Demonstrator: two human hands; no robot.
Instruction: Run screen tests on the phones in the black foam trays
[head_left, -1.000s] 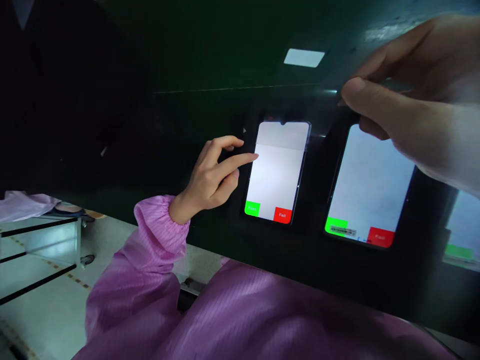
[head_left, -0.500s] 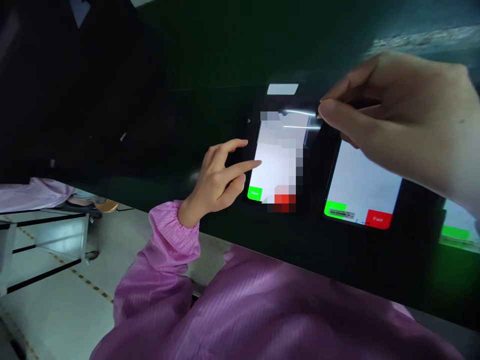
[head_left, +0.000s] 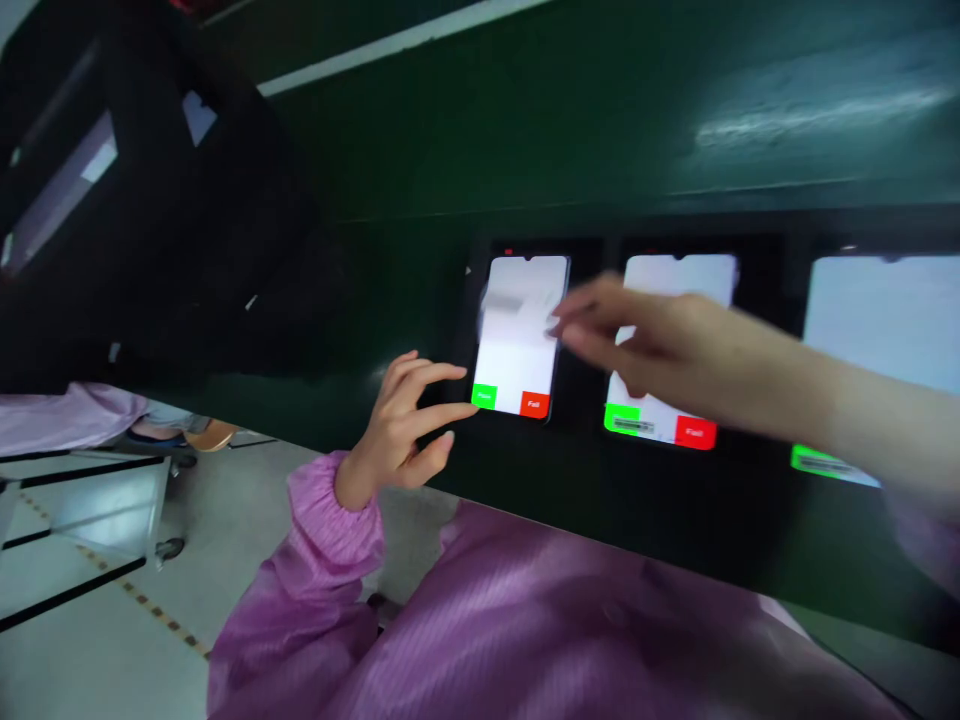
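A phone (head_left: pixel 521 335) with a lit white screen lies flat on the dark green table (head_left: pixel 450 150); it shows a green box and a red "Fail" box. My left hand (head_left: pixel 405 425) is at its lower left corner, fingers apart and holding nothing. From the right, my right hand (head_left: pixel 637 335) reaches over a second lit phone (head_left: pixel 679 275) to the first one's right edge. Its thumb and fingers are pressed together and blurred; what they pinch cannot be made out. A faint see-through smear crosses the first screen. A barcode label (head_left: pixel 634 425) lies on the second phone.
A third lit phone (head_left: pixel 885 320) lies farther right, partly under my right forearm, with a label at its bottom. A large black object (head_left: pixel 150 230) covers the left of the table. Beyond the front edge stands a wheeled metal cart (head_left: pixel 97 510); a person's pink sleeve (head_left: pixel 71 415) shows nearby.
My right hand has moved left and down to the first phone's edge. My left hand is lower, beside the green box. The view has shifted, and the white rectangle above the first phone no longer shows.
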